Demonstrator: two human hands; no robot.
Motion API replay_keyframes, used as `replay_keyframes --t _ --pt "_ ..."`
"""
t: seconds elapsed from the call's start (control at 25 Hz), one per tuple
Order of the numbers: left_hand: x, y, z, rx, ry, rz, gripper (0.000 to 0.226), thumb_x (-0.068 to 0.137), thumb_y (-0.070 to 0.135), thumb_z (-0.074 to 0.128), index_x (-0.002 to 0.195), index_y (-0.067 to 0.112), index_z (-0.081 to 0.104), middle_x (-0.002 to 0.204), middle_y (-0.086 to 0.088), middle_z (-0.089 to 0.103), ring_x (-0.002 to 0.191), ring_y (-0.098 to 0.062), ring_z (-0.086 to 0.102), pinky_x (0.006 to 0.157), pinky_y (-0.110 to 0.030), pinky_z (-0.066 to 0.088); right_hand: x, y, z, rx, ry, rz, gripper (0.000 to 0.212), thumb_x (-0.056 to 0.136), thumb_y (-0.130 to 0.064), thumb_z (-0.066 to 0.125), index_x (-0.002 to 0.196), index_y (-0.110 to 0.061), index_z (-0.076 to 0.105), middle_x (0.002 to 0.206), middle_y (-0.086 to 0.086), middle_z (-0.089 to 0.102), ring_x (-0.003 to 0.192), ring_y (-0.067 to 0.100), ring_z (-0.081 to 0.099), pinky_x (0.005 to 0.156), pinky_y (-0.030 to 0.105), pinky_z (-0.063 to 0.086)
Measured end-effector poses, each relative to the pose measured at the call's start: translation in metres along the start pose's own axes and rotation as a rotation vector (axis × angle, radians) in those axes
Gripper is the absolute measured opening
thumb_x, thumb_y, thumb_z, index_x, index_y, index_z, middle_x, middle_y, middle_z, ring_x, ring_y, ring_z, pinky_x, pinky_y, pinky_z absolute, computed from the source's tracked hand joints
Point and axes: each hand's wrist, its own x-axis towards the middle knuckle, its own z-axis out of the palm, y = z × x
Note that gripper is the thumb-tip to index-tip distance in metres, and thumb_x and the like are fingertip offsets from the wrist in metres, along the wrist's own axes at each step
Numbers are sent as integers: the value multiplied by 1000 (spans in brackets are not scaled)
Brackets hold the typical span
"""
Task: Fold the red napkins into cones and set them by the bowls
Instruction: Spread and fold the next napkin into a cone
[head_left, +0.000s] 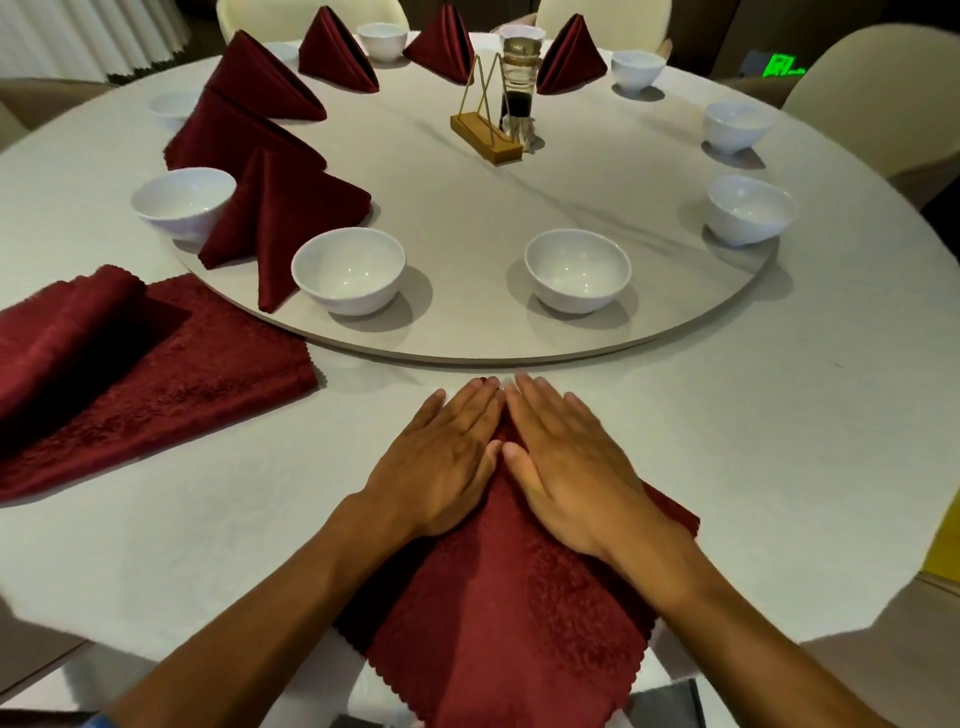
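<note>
While the red napkin (498, 597) lies on the white tablecloth (753, 467) at the near table edge, the left hand (441, 457) and right hand (566, 462) press it with flat, straight fingers, just short of the turntable (467, 332) carrying bowls (348, 278) and finished cones (280, 208).

Cream chairs (878, 88) around a round white-clothed bench (779, 467); pleated pale curtain (88, 31) far left; green glowing sign (783, 66) far right.

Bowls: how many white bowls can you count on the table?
10 bowls: two nearest, three on the right, three at the back, two on the left. Some are partly hidden, so others may be too.
</note>
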Motion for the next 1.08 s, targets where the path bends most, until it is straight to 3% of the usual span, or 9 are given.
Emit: replay_keyframes --t 0.24,0.4,0.56,0.64,0.72,0.8,0.92,1.04,1.08 --pt "3 -4 -4 -10 -32 2 61 106 36 23 157 17 -2 165 0 -5 149 -8 -12 122 -31 -7 15 1 26 4 -85 -7 64 97 -55 -2 152 -26 -17 161 -10 -16 144 0 -20 120 28 -11" --pt "-50 -16 -11 -33 -15 -39 60 105 43 15 156 19 -4 163 5 -13 148 -7 -15 122 -34 -3 18 0 27 -54 -86 -8 70 92 -59 -7 152 -26 -15 161 -9 -18 145 3 -21 119 28 -14" --pt "-173 -22 -8 -106 72 -96 56 107 42 16 157 18 7 165 5 3 151 -11 6 119 -33 7 19 1 29 -60 -88 -17 68 93 -58 -7 152 -26 -16 160 -9 -20 145 4 -22 120 30 -12" --pt "-188 -16 -14 -159 127 -169 54 107 45 17 156 23 18 163 8 16 149 -11 19 119 -30 15 18 0 26 5 -101 -24 70 92 -59 -6 154 -26 -13 161 -9 -16 146 4 -19 120 30 -11" --pt "-156 -5 -24 -134 218 -265 53 104 47 27 150 22 38 151 4 43 138 -19 43 114 -32 32 17 0 15 142 -38 23 68 97 -57 6 156 -24 2 164 -4 -1 150 9 -3 121 30 -1" --pt "-102 -3 -38 -172 203 -394 47 99 43 47 139 18 52 129 -2 63 117 -25 58 99 -37 45 18 6 2 103 147 104 59 101 -49 32 153 -20 26 156 4 33 142 23 29 115 39 21" --pt "-50 -13 -46 -404 -12 -508 25 92 34 64 116 28 61 111 6 63 99 -13 59 83 -28 48 17 15 -14 -24 35 269 44 91 -46 54 130 -26 51 127 0 56 117 23 49 97 42 34" --pt "-50 -13 -44 -553 47 -425 12 92 26 62 92 38 58 91 18 63 83 1 59 69 -16 47 11 24 -19 367 35 306 8 89 -38 61 95 -34 57 107 -10 59 100 14 57 88 37 43" --pt "-49 -14 -47 -605 108 -386 13 93 25 61 90 37 56 88 19 64 81 2 61 66 -14 46 14 26 -26 550 82 308 7 90 -35 63 88 -35 55 101 -12 61 93 12 61 83 36 49"
